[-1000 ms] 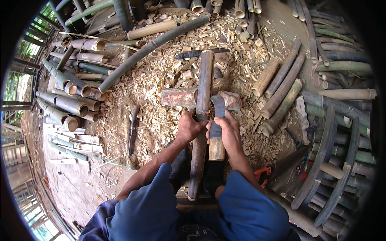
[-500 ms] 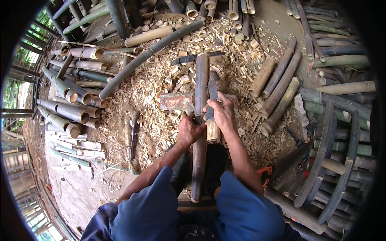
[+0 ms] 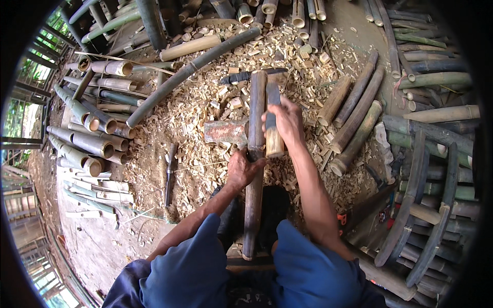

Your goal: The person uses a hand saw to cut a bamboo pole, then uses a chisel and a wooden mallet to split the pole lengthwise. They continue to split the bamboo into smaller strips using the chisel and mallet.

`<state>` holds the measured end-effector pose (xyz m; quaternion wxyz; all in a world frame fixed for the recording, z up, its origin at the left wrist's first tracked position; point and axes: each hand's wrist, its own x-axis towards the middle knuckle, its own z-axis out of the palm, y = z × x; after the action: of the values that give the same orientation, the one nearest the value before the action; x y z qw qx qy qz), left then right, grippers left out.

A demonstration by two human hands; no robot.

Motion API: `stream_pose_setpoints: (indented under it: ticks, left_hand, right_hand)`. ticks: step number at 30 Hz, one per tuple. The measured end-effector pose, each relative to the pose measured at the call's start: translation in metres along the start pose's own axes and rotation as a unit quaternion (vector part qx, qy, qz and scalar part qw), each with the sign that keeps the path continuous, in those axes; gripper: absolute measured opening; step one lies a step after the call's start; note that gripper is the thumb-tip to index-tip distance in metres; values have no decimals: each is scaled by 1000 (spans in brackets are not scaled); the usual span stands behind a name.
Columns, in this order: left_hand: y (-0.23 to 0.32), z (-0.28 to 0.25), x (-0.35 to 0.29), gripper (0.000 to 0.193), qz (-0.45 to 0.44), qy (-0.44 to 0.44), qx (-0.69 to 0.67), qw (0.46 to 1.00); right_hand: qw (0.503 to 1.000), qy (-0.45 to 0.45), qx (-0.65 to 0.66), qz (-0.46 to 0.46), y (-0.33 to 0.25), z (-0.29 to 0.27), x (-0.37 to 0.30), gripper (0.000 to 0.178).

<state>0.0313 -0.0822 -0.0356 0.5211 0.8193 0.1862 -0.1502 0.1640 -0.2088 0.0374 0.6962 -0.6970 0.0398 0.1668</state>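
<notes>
An upright-lying dark bamboo pole [image 3: 256, 110] runs from between my knees away from me, across a weathered wood block [image 3: 226, 132]. My left hand [image 3: 243, 168] is closed around the pole near its middle joint, thumb across it. Just right of the pole, my right hand [image 3: 287, 120] grips a knife [image 3: 273, 95] with a short dark blade pointing away from me. Its thick pale wooden handle [image 3: 275, 142] sticks out below the fist. Fingers hide the middle of the knife, and the blade appears apart from the pole.
Wood chips [image 3: 200, 97] cover the ground. A second knife [image 3: 251, 75] with a dark wrapped handle lies beyond the pole. Another dark tool [image 3: 170, 174] rests at left. Bamboo lengths [image 3: 354, 136] lie to the right, with more stacked at left [image 3: 92, 143]. An orange-handled saw [image 3: 359, 213] lies near my right knee.
My right hand has lifted and moved up and slightly right with the knife, away from my left hand. My left hand and the pole have hardly moved.
</notes>
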Motion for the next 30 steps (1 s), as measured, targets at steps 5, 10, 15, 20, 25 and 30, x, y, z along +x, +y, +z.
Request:
stream_pose_setpoints:
  ticks: [5, 10, 15, 20, 25, 30]
  left_hand:
    - [-8, -12, 2, 57, 22, -70, -103, 992]
    - [-24, -23, -5, 63, -6, -163, -362, 918]
    - [-28, -16, 4, 62, -43, -164, -391, 905]
    - [-24, -17, 3, 76, -24, -181, -364, 913]
    - [-14, -18, -31, 69, -2, -138, -230, 963]
    - [-46, -1, -22, 49, -1, -114, -150, 982]
  right_hand:
    - [997, -41, -59, 32, -33, -15, 14, 31]
    - [992, -103, 55, -38, -19, -36, -67, 41]
    - [996, -91, -8, 9, 17, -42, -100, 52]
    - [976, -87, -189, -63, 38, -40, -104, 54]
    - [944, -103, -282, -133, 33, -45, -107, 58]
    - [936, -119, -295, -149, 36, -46, -101, 58]
